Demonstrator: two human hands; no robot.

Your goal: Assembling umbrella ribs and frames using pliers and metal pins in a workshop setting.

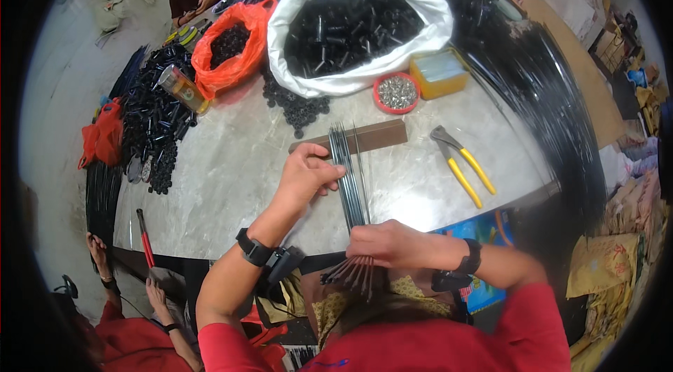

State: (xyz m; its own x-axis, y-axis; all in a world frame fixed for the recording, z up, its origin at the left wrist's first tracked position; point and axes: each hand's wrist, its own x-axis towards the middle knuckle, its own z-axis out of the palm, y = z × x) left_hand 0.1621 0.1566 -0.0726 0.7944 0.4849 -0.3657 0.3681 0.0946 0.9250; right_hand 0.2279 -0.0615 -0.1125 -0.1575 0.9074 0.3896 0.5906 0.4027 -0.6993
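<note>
The right hand (385,242) was closed round the lower part of the rods (345,168), in the lower centre of the frame. The left hand (308,174) touched them at mid-frame, fingers curled; whether it gripped could not be told. Their upper ends overlapped a brown bar (384,135). Pliers (454,156) lay right of centre, a white sack (279,35) at top centre.

Across the tabletop (217,190) were one white sack (280,35), two red bags (224,81), one red tub (397,110), one yellow box (442,84), one brown bar (388,135), two hand tools (444,139) and, some hidden, perhaps a dozen hand-held rods (350,183).
</note>
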